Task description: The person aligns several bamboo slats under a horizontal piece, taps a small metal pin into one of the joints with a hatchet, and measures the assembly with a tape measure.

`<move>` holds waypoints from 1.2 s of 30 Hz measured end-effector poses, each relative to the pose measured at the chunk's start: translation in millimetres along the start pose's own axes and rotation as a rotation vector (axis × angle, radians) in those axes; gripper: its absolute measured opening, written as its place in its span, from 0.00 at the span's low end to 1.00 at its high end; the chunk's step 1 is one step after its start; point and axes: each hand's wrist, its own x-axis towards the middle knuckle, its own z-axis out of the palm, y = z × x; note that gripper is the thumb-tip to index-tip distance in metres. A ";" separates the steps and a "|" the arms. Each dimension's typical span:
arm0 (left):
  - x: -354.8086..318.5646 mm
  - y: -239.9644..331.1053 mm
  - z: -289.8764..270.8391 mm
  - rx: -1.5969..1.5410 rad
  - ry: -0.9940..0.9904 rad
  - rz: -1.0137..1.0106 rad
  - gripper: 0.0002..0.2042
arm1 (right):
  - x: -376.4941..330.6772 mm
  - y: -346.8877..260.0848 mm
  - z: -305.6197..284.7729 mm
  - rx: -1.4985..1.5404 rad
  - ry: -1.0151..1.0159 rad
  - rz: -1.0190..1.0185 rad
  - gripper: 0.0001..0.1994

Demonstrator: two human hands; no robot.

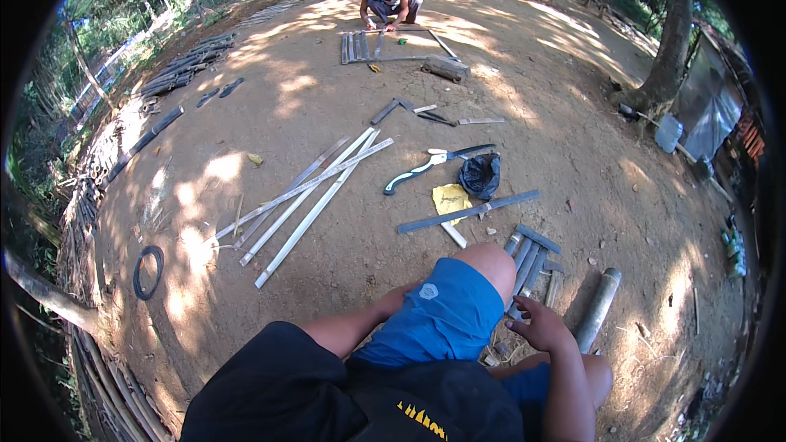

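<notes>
— Where is the right hand (542, 329)?

— Just beside the raised knee in the blue shorts (442, 315), on its right side. The fingers are spread loosely and the grip is wide, holding nothing. It hovers over the near ends of a small bundle of short bamboo slats (530, 258) that lies on the dirt ground (573, 155), very close to them; whether a fingertip touches one I cannot tell.

— And the left hand?

— The left forearm runs under the knee and the hand itself is hidden behind the leg, so I cannot tell how its grip stands.

— What else lies near the knee?

— To the right of the slats, a thick round bamboo tube (598, 308) lies tilted on the ground. Just beyond the knee there is a long dark flat strip (469, 212), and past it a yellow sheet (450, 196) touching a black bag (481, 174). Beside the bag lies a curved saw (434, 164) with a pale handle.

— Further out?

— Left of the knee and well apart, several long pale bamboo strips (307, 196) cross one another. Far to the left lies a black ring (148, 272). Far beyond the knee, another person (390, 5) crouches over more slats on the ground.
</notes>
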 end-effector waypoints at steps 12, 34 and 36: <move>-4.1 12.2 12.5 0.125 0.033 -0.130 0.31 | -6.0 10.3 -1.2 0.002 0.021 0.005 0.37; -6.5 -87.9 -18.7 0.720 0.057 -0.297 0.25 | -6.0 29.6 16.0 -0.016 -0.009 -0.003 0.36; 14.4 -73.5 3.8 0.741 -0.010 -0.272 0.25 | -13.2 49.4 16.3 -0.018 -0.013 0.034 0.36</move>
